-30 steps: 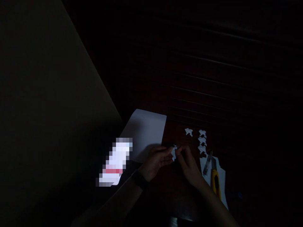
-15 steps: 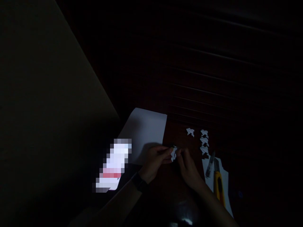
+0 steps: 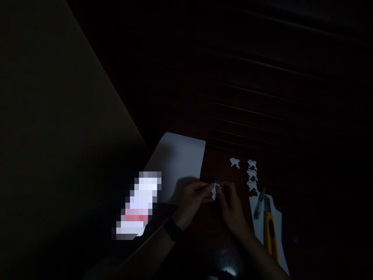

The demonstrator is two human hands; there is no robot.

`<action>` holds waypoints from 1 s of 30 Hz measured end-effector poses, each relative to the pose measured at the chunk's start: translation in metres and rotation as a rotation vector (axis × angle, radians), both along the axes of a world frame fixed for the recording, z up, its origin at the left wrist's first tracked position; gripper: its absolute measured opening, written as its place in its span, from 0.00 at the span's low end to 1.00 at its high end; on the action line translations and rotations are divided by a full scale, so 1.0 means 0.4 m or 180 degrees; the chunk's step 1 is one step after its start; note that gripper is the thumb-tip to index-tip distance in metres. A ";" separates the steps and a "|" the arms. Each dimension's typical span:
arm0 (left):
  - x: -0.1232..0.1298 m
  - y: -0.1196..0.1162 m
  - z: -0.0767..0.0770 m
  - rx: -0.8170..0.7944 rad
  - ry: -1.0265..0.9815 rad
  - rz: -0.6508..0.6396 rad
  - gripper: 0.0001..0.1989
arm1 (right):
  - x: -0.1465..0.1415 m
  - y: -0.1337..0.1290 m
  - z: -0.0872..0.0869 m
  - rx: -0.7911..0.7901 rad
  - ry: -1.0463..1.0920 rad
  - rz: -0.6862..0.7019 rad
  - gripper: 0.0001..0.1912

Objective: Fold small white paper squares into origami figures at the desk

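Observation:
In dim light, a small white origami figure [image 3: 214, 191], frog-like in outline, is pinched between my two hands. My left hand [image 3: 190, 200], with a dark watch at the wrist, grips its left side between thumb and fingers. The thumb and fingertips of my right hand [image 3: 231, 208] close on its upper right part. Beyond my hands lies a similar white origami figure [image 3: 234, 162]. To its right, several more origami figures [image 3: 252, 175] form a column. Fingers and shadow hide part of the held figure.
White paper [image 3: 183, 155] lies at the left, beside a bright pixelated screen [image 3: 140, 202]. At the right, a yellow utility knife [image 3: 271, 233] and a clear pen-like object [image 3: 258, 206] rest on more paper [image 3: 281, 241]. The dark tabletop [image 3: 215, 155] is glossy.
My right thumb and fingers have moved left onto the origami figure, covering more of its right side. My left hand keeps its pinch. The view has shifted very slightly.

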State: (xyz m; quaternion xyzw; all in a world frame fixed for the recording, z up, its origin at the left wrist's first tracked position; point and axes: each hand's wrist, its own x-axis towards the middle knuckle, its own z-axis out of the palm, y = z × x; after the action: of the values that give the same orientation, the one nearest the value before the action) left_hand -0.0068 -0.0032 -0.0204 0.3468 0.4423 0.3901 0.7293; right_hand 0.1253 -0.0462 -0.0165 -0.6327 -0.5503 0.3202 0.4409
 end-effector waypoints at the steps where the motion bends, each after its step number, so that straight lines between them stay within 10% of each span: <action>1: 0.001 -0.001 0.000 0.0022 -0.0041 0.0004 0.16 | -0.002 0.000 0.001 0.0042 0.0086 -0.0134 0.07; 11: 0.007 -0.011 -0.010 0.0142 0.0177 0.0052 0.16 | -0.011 0.001 -0.019 0.0210 0.0552 -0.0669 0.10; 30: -0.002 -0.007 -0.006 0.0578 0.0522 -0.0294 0.12 | 0.051 0.019 0.002 -0.0424 0.0915 -0.0304 0.11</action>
State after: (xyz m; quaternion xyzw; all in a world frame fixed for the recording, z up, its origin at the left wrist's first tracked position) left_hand -0.0075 -0.0058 -0.0230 0.4621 0.4469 0.3648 0.6735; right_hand 0.1457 -0.0388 -0.0156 -0.6337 -0.4284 0.4219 0.4868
